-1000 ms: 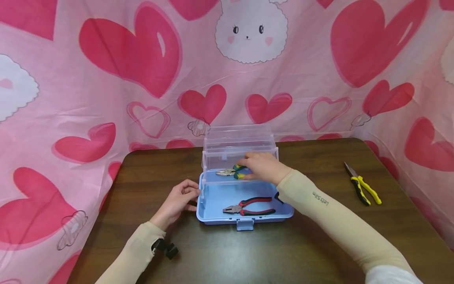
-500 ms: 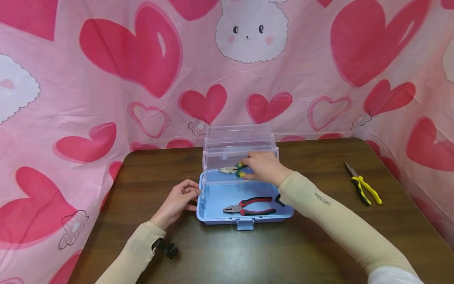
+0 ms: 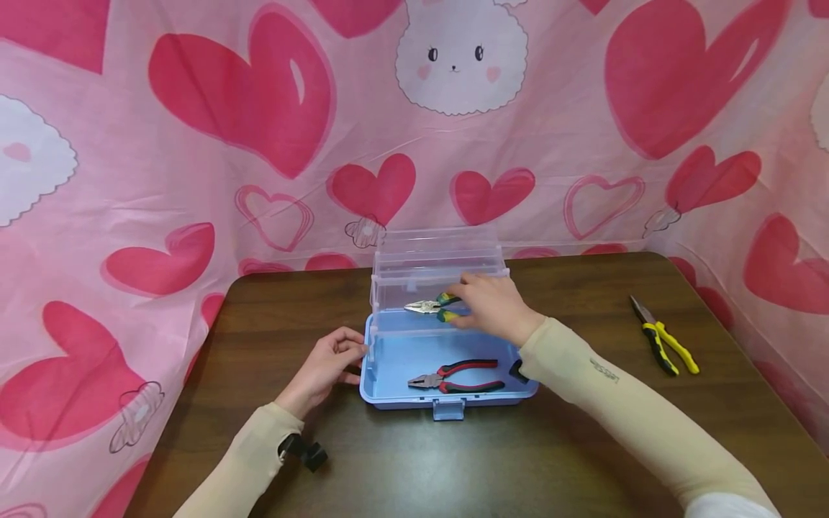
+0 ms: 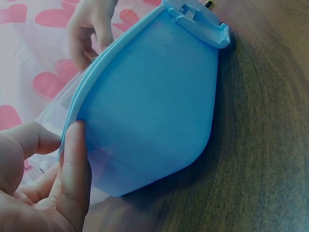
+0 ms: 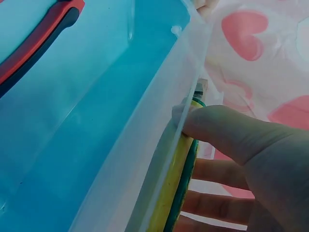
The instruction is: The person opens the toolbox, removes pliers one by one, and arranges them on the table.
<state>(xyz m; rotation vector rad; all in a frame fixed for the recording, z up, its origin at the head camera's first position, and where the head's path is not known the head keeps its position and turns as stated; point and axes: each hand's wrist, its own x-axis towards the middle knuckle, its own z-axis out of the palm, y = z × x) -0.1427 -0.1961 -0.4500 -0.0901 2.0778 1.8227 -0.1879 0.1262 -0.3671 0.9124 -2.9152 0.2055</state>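
My left hand (image 3: 327,367) pinches the left rim of a blue plastic toolbox (image 3: 447,411), thumb and finger on either side of the edge in the left wrist view. The clear lid (image 3: 437,252) stands raised at the back. My right hand (image 3: 495,308) grips combination pliers (image 3: 423,307) by their green-and-yellow handles, over the back of the box with the jaws pointing left. In the right wrist view, the lid's clear edge partly covers a handle (image 5: 171,186). Red-and-black pliers (image 3: 424,382) lie in the front of the box, jaws to the left.
Yellow-and-black long-nose pliers (image 3: 662,338) lie on the brown table (image 3: 583,446) at the right. A latch (image 3: 448,410) hangs at the front of the box. A pink heart-printed cloth (image 3: 550,137) hangs behind the table.
My right hand and the green-and-yellow pliers have shifted slightly right and back. The left hand stays on the rim, and the red-and-black pliers lie as before.
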